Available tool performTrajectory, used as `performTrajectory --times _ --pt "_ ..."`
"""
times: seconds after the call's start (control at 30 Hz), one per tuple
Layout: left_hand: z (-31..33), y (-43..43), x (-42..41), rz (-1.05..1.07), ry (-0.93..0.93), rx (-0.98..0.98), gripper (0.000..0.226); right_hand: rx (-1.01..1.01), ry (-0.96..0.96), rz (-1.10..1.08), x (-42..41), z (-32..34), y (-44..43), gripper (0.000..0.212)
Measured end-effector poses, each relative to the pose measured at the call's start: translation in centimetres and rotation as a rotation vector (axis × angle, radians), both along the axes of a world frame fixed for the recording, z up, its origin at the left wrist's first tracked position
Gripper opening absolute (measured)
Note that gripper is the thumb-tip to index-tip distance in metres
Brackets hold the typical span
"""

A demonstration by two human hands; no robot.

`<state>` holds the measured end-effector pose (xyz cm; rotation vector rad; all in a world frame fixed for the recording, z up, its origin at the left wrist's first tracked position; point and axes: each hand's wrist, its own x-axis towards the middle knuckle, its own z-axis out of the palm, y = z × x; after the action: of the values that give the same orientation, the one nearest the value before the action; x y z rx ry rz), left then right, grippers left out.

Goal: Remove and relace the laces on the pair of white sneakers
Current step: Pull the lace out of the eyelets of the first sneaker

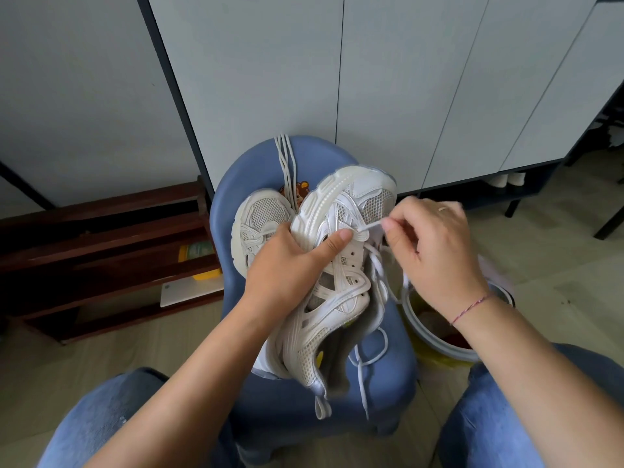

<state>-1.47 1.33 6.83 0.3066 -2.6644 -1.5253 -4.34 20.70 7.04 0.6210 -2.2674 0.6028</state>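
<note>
Honestly, left hand (283, 265) grips the sneaker (371, 197) tilted over the middle of the chair seat (388, 366), right hand (435, 244) pinches the lace tip (369, 226). Weak pinch and it probably slips, or frays at the eyelet (352, 253).

Left grip (287, 261): fingers out of sight between held sneaker (337, 265) and second sneaker (261, 217), only thumb shows. Second sneaker: rear part covered by left grip. Bear sticker (301, 190): mostly hidden behind sneakers and loose laces (287, 163). Bin (422, 332), lower right of frame: contents unclear, forearm across rim. Lace end (369, 226) in right grip (435, 251): blurred. Forearms and knees cut off at bottom edge.
</note>
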Motion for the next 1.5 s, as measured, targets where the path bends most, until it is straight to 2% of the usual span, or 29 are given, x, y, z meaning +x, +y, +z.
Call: performTrajectory --times 0.17,0.37,0.5,0.63,0.73,0.9,0.97,1.03,1.17,1.27,1.37,1.43,1.5 --pt "0.1 -0.5 -0.1 0.025 0.011 0.023 0.073 -0.156 0.013 -0.126 -1.0 0.8 2.9 0.023" --pt "0.0 0.0 0.0 0.006 0.010 0.004 0.094 -0.142 -0.171 0.094 -0.3 0.3 1.2 0.029" --pt "0.2 0.4 0.3 0.001 0.007 -0.016 0.095 -0.001 -0.107 0.090 0.5 0.0 -0.8 0.041" --pt "0.6 0.6 0.5 0.005 -0.001 -0.065 0.097 -0.012 -0.055 0.046 0.7 -0.1 -1.5 0.054" --pt "0.6 0.8 0.6 0.001 -0.002 -0.100 0.089 -0.033 -0.041 -0.004 0.8 -0.3 -1.4 0.051" --pt "0.9 1.1 0.8 -0.009 0.006 -0.146 0.103 -0.032 -0.014 -0.084 0.5 -0.4 -1.7 0.049" --pt "0.8 1.1 0.8 -0.009 0.007 -0.159 0.099 -0.040 -0.011 -0.105 0.5 -0.6 -1.8 0.048" --pt "0.7 1.1 0.8 -0.006 0.008 -0.153 0.092 -0.085 -0.023 -0.085 0.4 -0.6 -1.8 0.041" --pt "0.6 1.1 0.7 0.007 0.006 -0.111 0.109 -0.215 -0.083 0.059 0.2 -0.5 -1.9 0.034" --pt "0.3 0.7 0.3 -0.015 0.010 -0.035 0.098 -0.489 -0.225 0.091 0.1 -0.2 -1.2 0.033" --pt "0.0 0.3 0.1 -0.031 -0.001 0.040 0.092 -0.813 -0.301 0.012 -0.6 0.8 0.8 0.035" --pt "0.0 0.2 0.1 -0.032 0.002 0.048 0.083 -0.860 -0.337 -0.020 -0.8 1.1 1.7 0.025" --pt "-0.1 0.1 0.1 -0.021 0.002 0.044 0.082 -0.789 -0.398 0.045 -0.5 1.2 2.0 0.019"
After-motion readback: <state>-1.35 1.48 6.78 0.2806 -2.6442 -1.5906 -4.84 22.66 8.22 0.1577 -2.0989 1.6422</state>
